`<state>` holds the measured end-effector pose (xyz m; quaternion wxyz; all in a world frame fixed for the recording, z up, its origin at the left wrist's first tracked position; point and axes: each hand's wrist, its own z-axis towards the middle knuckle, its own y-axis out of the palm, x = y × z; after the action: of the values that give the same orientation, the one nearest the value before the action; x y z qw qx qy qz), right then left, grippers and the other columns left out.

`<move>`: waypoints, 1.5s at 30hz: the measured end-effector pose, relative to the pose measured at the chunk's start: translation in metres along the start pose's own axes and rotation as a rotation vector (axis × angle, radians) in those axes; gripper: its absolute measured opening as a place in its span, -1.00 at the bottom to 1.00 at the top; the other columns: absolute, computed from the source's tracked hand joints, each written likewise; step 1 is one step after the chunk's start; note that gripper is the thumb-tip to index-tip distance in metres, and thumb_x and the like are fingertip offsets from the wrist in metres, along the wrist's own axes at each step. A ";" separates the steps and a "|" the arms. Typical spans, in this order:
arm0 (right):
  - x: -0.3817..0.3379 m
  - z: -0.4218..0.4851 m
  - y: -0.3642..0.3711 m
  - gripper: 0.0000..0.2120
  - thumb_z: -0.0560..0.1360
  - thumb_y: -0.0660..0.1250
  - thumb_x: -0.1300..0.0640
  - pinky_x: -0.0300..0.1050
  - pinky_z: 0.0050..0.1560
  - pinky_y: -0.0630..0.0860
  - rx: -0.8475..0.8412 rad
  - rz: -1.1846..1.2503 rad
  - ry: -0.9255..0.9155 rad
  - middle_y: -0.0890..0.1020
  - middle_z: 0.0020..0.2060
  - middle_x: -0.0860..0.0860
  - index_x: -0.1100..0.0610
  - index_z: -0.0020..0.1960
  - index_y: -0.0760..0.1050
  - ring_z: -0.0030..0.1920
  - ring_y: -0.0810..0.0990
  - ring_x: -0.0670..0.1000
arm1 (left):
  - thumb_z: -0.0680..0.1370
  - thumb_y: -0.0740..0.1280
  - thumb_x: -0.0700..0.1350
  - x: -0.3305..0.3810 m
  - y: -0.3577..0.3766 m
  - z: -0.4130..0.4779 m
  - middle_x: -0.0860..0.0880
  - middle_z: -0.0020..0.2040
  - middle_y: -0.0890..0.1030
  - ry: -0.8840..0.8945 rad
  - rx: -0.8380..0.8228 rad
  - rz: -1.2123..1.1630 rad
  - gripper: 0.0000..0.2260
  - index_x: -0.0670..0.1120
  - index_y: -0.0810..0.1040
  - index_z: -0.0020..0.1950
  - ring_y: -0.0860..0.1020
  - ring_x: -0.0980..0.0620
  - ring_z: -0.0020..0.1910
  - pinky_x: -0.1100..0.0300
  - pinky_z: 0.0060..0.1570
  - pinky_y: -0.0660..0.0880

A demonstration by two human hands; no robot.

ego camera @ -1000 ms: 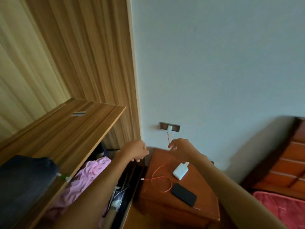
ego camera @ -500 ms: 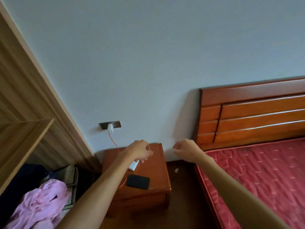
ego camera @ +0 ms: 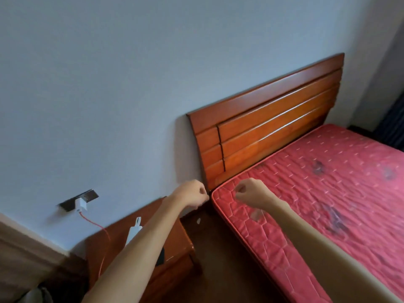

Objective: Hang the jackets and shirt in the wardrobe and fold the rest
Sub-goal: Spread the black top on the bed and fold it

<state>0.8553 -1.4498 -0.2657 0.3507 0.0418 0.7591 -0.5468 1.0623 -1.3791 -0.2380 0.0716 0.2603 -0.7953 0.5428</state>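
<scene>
Fists curled: left hand [ego camera: 192, 193] (near headboard [ego camera: 262, 127]), right hand [ego camera: 249, 192] over mattress [ego camera: 328, 193].

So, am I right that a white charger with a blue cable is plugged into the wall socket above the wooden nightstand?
Not quite: the cable is red, not blue, as the head view shows. The rest holds: the white charger is plugged into the wall socket above the wooden nightstand.

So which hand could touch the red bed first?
Probably the right hand: it hangs over the red mattress corner, while the left hand is off the bed, near the nightstand.
</scene>
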 end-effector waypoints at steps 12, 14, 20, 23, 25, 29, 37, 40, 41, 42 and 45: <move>0.064 -0.134 -0.010 -0.85 0.44 0.34 0.15 -0.09 -0.05 0.60 0.213 0.060 0.373 0.69 -0.21 -0.05 0.11 -0.07 0.67 -0.15 0.65 -0.02 | 0.56 0.35 0.02 0.075 0.057 -0.016 -0.03 -0.06 0.71 0.312 -0.199 0.133 -0.79 -0.04 0.62 0.13 0.69 -0.01 -0.08 0.04 0.03 0.64; 0.078 -0.162 -0.006 -0.85 0.45 0.35 0.15 -0.14 -0.06 0.56 0.239 0.085 0.434 0.67 -0.18 -0.04 0.10 -0.04 0.66 -0.12 0.64 -0.01 | 0.56 0.35 0.03 0.091 0.074 -0.026 -0.03 0.00 0.70 0.361 -0.232 0.157 -0.78 -0.03 0.63 0.14 0.67 -0.01 -0.03 0.01 0.11 0.60; 0.115 -0.242 -0.004 -0.84 0.46 0.35 0.18 -0.14 0.00 0.54 0.329 0.116 0.556 0.69 -0.11 0.00 0.11 -0.01 0.67 -0.08 0.63 -0.01 | 0.56 0.34 0.02 0.147 0.123 -0.057 -0.02 -0.03 0.70 0.492 -0.326 0.241 -0.76 -0.05 0.64 0.15 0.68 0.03 -0.06 0.01 0.12 0.60; 0.136 -0.279 -0.010 -0.82 0.46 0.36 0.18 -0.17 -0.01 0.53 0.353 0.117 0.593 0.70 -0.08 0.02 0.13 0.02 0.67 -0.07 0.63 -0.01 | 0.55 0.33 0.00 0.177 0.145 -0.074 -0.05 0.00 0.70 0.519 -0.342 0.250 -0.76 -0.06 0.64 0.14 0.69 0.00 -0.06 0.00 0.08 0.63; 0.153 -0.302 -0.016 -0.80 0.47 0.36 0.17 -0.15 0.05 0.54 0.367 0.117 0.603 0.70 -0.04 0.03 0.14 0.07 0.66 -0.04 0.62 -0.01 | 0.55 0.33 0.02 0.196 0.163 -0.085 -0.03 -0.01 0.69 0.535 -0.336 0.268 -0.77 -0.04 0.64 0.12 0.68 0.00 -0.06 0.00 0.08 0.62; 0.194 -0.352 -0.026 -0.77 0.46 0.36 0.16 -0.19 0.04 0.50 0.396 0.144 0.631 0.71 0.01 0.05 0.13 0.09 0.67 0.04 0.65 0.01 | 0.54 0.33 0.02 0.237 0.207 -0.112 -0.03 0.01 0.69 0.560 -0.322 0.302 -0.76 -0.03 0.65 0.13 0.66 -0.01 0.00 -0.01 0.15 0.58; 0.271 -0.444 -0.058 -0.78 0.47 0.33 0.18 -0.21 -0.08 0.43 0.372 0.152 0.677 0.72 0.00 0.05 0.13 0.07 0.68 0.00 0.63 0.00 | 0.54 0.29 -0.01 0.328 0.289 -0.162 0.00 0.07 0.67 0.573 -0.298 0.333 -0.77 0.00 0.64 0.13 0.63 -0.02 0.06 0.00 0.16 0.57; 0.297 -0.462 -0.067 -0.79 0.47 0.33 0.17 -0.15 0.00 0.54 0.372 0.167 0.687 0.72 -0.01 0.04 0.11 0.04 0.68 -0.02 0.64 0.00 | 0.54 0.29 0.00 0.352 0.311 -0.167 -0.01 0.04 0.68 0.576 -0.325 0.349 -0.77 -0.01 0.64 0.13 0.64 -0.02 0.05 0.01 0.16 0.57; 0.305 -0.467 -0.069 -0.80 0.47 0.33 0.17 -0.11 0.03 0.56 0.374 0.175 0.697 0.72 -0.02 0.04 0.11 0.03 0.68 -0.04 0.64 0.00 | 0.54 0.30 0.00 0.361 0.317 -0.167 -0.02 0.04 0.68 0.577 -0.331 0.354 -0.77 -0.02 0.64 0.12 0.64 -0.02 0.04 0.02 0.15 0.57; 0.314 -0.472 -0.071 -0.79 0.47 0.33 0.17 -0.08 0.05 0.58 0.375 0.182 0.707 0.72 -0.02 0.04 0.12 0.04 0.68 -0.04 0.64 0.01 | 0.54 0.30 0.00 0.370 0.325 -0.165 -0.02 0.03 0.69 0.582 -0.334 0.358 -0.77 -0.02 0.65 0.12 0.65 -0.02 0.03 0.02 0.14 0.57; 0.346 -0.482 -0.079 -0.78 0.46 0.31 0.20 -0.03 0.08 0.59 0.364 0.198 0.733 0.71 -0.01 0.05 0.14 0.04 0.68 -0.01 0.65 0.03 | 0.53 0.30 -0.02 0.403 0.349 -0.156 -0.03 -0.01 0.70 0.597 -0.362 0.360 -0.78 -0.03 0.66 0.09 0.66 -0.02 -0.02 0.02 0.10 0.60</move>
<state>0.3253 -1.1779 -0.3271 0.0954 0.3675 0.7170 -0.5846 0.5198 -1.2783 -0.3041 0.2482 -0.0698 -0.8552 0.4496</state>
